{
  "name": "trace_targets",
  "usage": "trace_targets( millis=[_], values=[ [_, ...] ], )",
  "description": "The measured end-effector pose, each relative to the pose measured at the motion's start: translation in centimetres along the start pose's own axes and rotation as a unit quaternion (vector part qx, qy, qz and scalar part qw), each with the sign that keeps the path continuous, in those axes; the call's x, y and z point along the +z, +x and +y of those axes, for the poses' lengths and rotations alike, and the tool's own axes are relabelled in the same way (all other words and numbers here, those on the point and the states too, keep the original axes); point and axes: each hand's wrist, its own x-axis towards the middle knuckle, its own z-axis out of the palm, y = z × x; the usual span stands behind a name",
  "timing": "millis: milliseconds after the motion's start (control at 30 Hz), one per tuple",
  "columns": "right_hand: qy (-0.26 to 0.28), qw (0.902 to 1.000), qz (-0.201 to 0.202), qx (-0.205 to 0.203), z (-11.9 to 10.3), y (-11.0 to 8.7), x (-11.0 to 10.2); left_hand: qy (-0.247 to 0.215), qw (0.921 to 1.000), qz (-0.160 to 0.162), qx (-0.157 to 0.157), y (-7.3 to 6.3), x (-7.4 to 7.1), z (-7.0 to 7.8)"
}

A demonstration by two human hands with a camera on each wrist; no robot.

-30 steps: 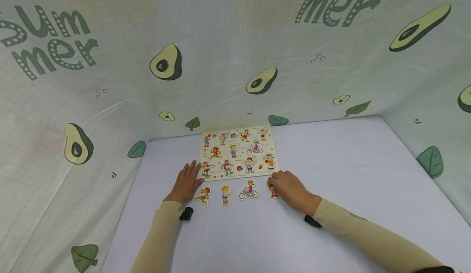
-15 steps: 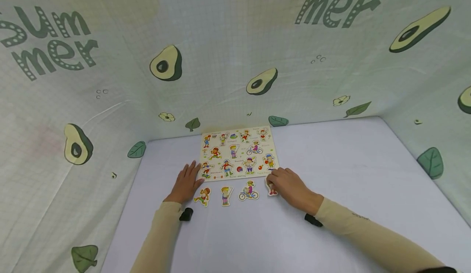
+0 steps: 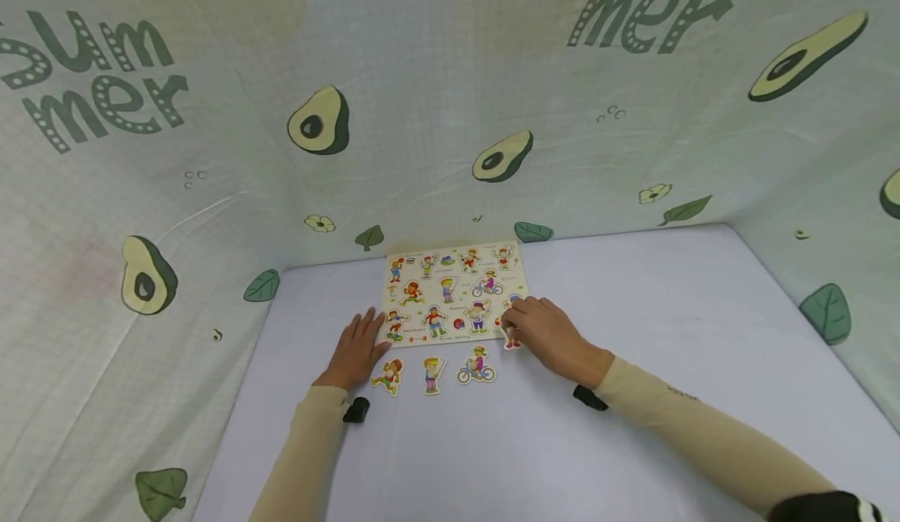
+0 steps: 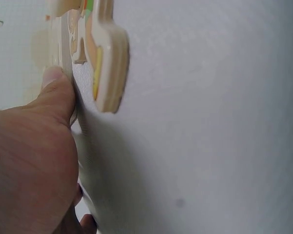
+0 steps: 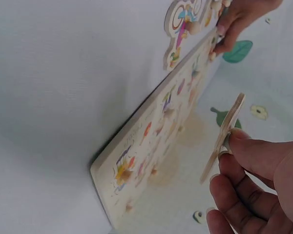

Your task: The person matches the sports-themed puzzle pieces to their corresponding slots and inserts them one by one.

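Observation:
My right hand [image 3: 551,334] pinches a wooden puzzle piece [image 5: 230,117] between thumb and fingers, on edge to the right wrist camera. In the head view the piece's red-shoed lower end shows at the near right corner of the puzzle board [image 3: 516,280]; my fingers hide the rest. My left hand [image 3: 354,350] rests at the board's left edge, fingers straight, thumb [image 4: 53,78] against the border. Three loose pieces lie in a row nearer to me: a runner [image 3: 387,377], a golfer [image 3: 432,375] and a cyclist [image 3: 476,366].
The board shows several rows of sports figures and lies close to a hanging avocado-print cloth [image 3: 408,178] at the back. A pale sheet covers the table [image 3: 633,287]. Black wrist mounts sit under both wrists, the left one [image 3: 356,409] near the runner piece.
My right hand has picked up the rightmost piece from the row and carried it away from me, to the board's near right corner. The left hand stays in place.

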Motion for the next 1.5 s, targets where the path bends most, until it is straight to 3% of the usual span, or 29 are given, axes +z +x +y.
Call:
trace_targets(
  millis=[467, 767, 1067, 1500],
  values=[
    [0.011, 0.9996, 0.024, -0.012, 0.2, 3.4, -0.1, 0.013, 0.9999, -0.008, -0.002, 0.3, -0.1, 0.1],
    [0.012, 0.9994, 0.028, -0.016, -0.3, 5.7, 0.0, 0.012, 0.9996, -0.016, -0.019, 0.1, -0.5, 0.9],
    [0.027, 0.9992, 0.023, -0.016, -0.9, 7.7, 0.2, 0.010, 0.9999, -0.002, -0.002, -0.2, -0.6, 0.8],
    [0.044, 0.9985, 0.027, -0.021, -1.3, 10.7, 1.3, 0.021, 0.9992, -0.023, -0.025, -0.2, -0.9, 1.0]
  ],
)
